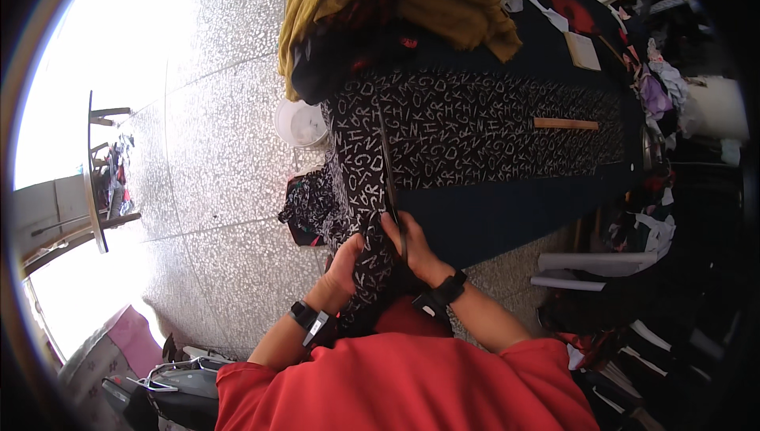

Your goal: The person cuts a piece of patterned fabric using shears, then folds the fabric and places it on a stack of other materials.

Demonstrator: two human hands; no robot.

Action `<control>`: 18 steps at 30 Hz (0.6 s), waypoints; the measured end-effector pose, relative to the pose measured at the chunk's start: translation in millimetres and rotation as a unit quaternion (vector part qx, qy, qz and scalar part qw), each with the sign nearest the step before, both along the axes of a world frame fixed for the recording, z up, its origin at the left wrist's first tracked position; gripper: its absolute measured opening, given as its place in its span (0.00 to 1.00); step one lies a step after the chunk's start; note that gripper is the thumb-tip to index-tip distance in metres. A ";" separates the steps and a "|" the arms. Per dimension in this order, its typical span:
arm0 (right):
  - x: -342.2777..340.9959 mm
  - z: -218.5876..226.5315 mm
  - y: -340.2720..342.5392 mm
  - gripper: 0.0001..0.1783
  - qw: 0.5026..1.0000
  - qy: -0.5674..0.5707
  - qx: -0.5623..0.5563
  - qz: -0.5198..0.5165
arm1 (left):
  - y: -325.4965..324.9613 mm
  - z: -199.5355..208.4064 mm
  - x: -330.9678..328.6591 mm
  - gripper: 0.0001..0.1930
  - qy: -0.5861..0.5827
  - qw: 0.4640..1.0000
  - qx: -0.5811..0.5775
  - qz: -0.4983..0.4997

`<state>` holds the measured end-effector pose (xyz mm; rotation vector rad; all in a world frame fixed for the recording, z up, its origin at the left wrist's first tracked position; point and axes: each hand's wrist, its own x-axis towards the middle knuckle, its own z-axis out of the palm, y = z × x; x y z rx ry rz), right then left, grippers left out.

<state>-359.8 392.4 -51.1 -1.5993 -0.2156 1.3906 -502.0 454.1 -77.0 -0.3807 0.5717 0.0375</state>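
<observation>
Black fabric printed with white letters [467, 106] lies across the dark blue table top and drapes over its near left end. My left hand [344, 266] is closed at the hanging part of this fabric, thumb uppermost and the other fingers mostly hidden. Just to its right, my right hand [413, 247] is closed round the near end of a long, thin dark strip [387, 150]. This strip stretches away from me over the fabric, slightly bowed; its exact kind I cannot make out. Each wrist wears a black band.
Mustard cloth [443, 3] is heaped at the table's far left. A wooden ruler [565, 124] rests on the printed fabric. Beside the table stands a white bucket [302, 123], with bunched printed cloth [307, 208] nearer me. Scraps and white rolls [598, 260] crowd the right.
</observation>
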 end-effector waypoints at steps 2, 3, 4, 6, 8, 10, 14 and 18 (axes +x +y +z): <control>0.9 -4.2 6.0 0.25 1.000 -0.019 -0.009 0.002 | -0.5 -0.7 0.6 0.16 0.023 1.000 -0.001 -0.012; 1.7 -5.0 9.3 0.26 0.999 -0.036 -0.020 0.004 | -0.4 -2.6 -0.4 0.16 0.021 1.000 0.001 -0.012; 3.4 -3.8 10.8 0.26 0.999 -0.038 -0.019 0.005 | -0.9 -6.1 -2.0 0.16 0.008 1.000 -0.006 -0.020; 6.2 1.2 11.3 0.24 0.998 -0.045 -0.004 0.033 | 2.1 -3.6 -0.7 0.17 0.002 0.999 -0.014 -0.036; 4.7 -10.9 6.5 0.26 0.998 -0.063 -0.006 0.025 | 3.0 -4.2 0.0 0.17 0.006 0.999 -0.010 -0.041; 5.1 -13.9 11.1 0.28 0.996 -0.081 -0.009 0.018 | 3.9 -3.3 0.4 0.17 0.037 0.998 -0.003 -0.051; 13.6 -10.0 41.1 0.29 0.997 -0.074 -0.017 0.002 | 10.6 1.2 2.9 0.17 0.034 0.998 -0.007 -0.057; 25.6 -5.5 64.0 0.30 0.998 -0.064 -0.014 0.022 | 13.0 0.0 5.8 0.18 -0.004 0.997 -0.016 -0.074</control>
